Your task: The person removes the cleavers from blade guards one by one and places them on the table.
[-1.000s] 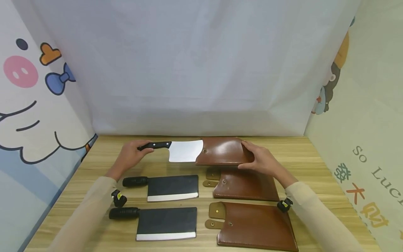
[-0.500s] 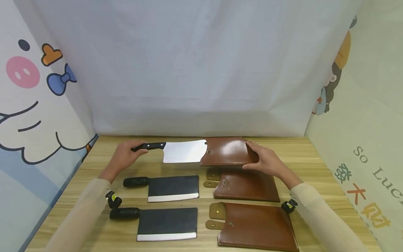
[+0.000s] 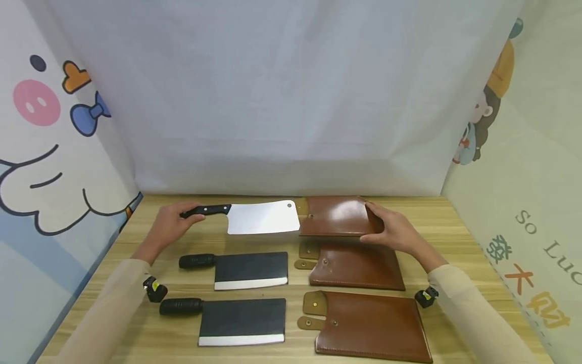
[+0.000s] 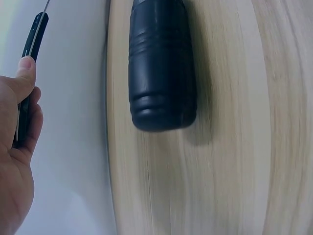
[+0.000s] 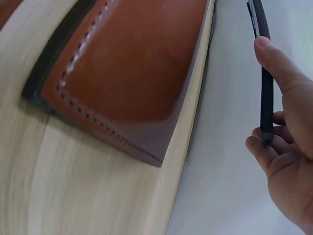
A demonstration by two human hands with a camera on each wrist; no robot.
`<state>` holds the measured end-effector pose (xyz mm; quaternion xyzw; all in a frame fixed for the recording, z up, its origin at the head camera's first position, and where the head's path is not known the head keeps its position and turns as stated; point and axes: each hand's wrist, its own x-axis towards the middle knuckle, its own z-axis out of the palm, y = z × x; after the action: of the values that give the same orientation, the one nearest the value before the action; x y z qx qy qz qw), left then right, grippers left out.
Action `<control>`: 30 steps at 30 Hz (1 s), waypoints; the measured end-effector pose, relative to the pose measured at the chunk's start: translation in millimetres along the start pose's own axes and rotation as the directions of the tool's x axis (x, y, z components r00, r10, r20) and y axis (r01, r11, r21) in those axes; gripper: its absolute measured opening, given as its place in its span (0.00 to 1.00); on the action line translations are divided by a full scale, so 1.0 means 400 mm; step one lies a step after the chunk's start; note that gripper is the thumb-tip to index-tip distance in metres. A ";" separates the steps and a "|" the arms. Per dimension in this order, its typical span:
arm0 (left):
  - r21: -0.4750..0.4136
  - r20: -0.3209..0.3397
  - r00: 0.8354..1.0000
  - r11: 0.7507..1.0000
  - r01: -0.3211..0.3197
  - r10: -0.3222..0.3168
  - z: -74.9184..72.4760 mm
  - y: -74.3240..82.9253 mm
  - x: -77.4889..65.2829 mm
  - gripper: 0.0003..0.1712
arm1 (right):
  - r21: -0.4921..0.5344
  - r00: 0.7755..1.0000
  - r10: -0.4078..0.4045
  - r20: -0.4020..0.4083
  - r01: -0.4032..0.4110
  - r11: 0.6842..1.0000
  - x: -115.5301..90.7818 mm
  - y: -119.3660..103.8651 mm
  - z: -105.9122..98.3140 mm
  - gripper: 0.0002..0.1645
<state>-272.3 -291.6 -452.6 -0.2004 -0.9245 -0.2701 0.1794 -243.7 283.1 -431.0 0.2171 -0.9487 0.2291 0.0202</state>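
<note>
My left hand (image 3: 169, 225) grips the black riveted handle of a silver-bladed cleaver (image 3: 263, 217), held level near the back of the table. In the left wrist view, thumb and fingers wrap that handle (image 4: 34, 41). To the right, my right hand (image 3: 400, 230) pinches the far end of a brown leather knife sheath (image 3: 336, 215), thumb on one face and fingers on the other, as the right wrist view shows. The blade's tip end is at the sheath's mouth, with its corner hole in sight. A tan strap shows behind the blade tip.
Two black cleavers with pale edges, an upper one (image 3: 251, 270) and a lower one (image 3: 242, 322), lie at left on the wooden table (image 3: 123, 237). Beside them lie two more brown sheaths, one middle (image 3: 359, 268) and one front (image 3: 373, 326). A white cloth (image 3: 291, 101) hangs behind.
The cleaver has slid left out of the sheath, baring its whole blade and hole. My left hand has moved left, and my right hand has moved right with the sheath.
</note>
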 end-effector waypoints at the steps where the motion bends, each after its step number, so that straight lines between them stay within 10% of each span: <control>1: 0.003 0.000 1.000 1.000 -0.001 0.001 -0.003 -0.001 -0.001 0.20 | 0.000 1.000 0.001 -0.001 -0.001 1.000 -0.002 0.003 -0.002 0.63; 30: 0.032 0.104 0.991 0.997 0.075 -0.078 0.019 -0.053 -0.043 0.22 | -0.050 0.997 0.049 0.052 -0.047 0.998 0.014 0.073 0.031 0.61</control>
<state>-269.4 -308.4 -475.2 -0.1763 -0.9434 -0.2526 0.1227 -260.3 298.8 -453.5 0.1997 -0.9592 0.2002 -0.0053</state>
